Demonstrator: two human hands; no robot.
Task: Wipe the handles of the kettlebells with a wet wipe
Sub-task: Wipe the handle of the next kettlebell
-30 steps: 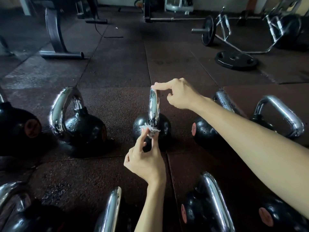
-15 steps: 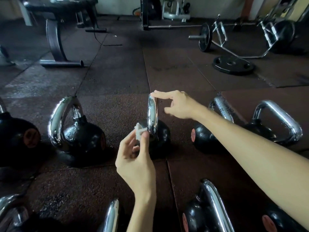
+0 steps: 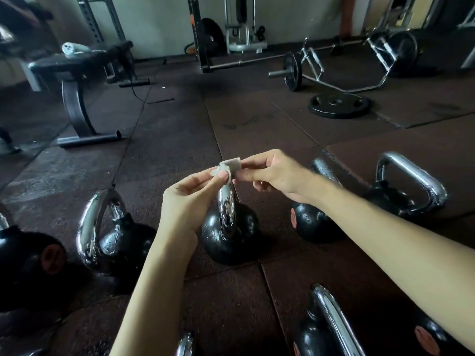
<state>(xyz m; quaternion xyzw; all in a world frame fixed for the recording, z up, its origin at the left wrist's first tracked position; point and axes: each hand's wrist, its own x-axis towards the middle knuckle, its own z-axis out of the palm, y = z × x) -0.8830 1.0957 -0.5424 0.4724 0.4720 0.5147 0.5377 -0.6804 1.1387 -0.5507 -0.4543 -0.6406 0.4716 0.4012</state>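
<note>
- Right now both hands meet over the top of the centre kettlebell (image 3: pixel 228 235), which stands on the rubber floor (image 3: pixel 167 155) straight ahead, between the two forearms.
- The left hand (image 3: pixel 190 194) pinches one end of the wet wipe (image 3: pixel 229 166) between thumb and forefinger. The right hand (image 3: pixel 272 173) pinches the other end with its fingertips, so both are closed on the wipe and neither holds the metal.
- The wipe sits at the crown of the chrome handle (image 3: pixel 226 204). Whether it presses on the metal or hangs just above it cannot be told.
- The relation that matters: the handle loop is seen edge-on, its long axis running upright from the black ball to the hands, and its uncovered length lies directly below the wipe. The next stroke probably has to run downward along that line.
- Both hands are about equally close to the crown, the left on the near side and the right coming in from the right.
- Compared with a second ago, the left hand has carried the wipe up from the base of the handle to its top. The right hand, which then steadied the crown with its fingertips, has let go and taken the wipe's free end.
- Other kettlebells stand apart: one to the left (image 3: pixel 115 235), one to the right (image 3: pixel 316 222).
</note>
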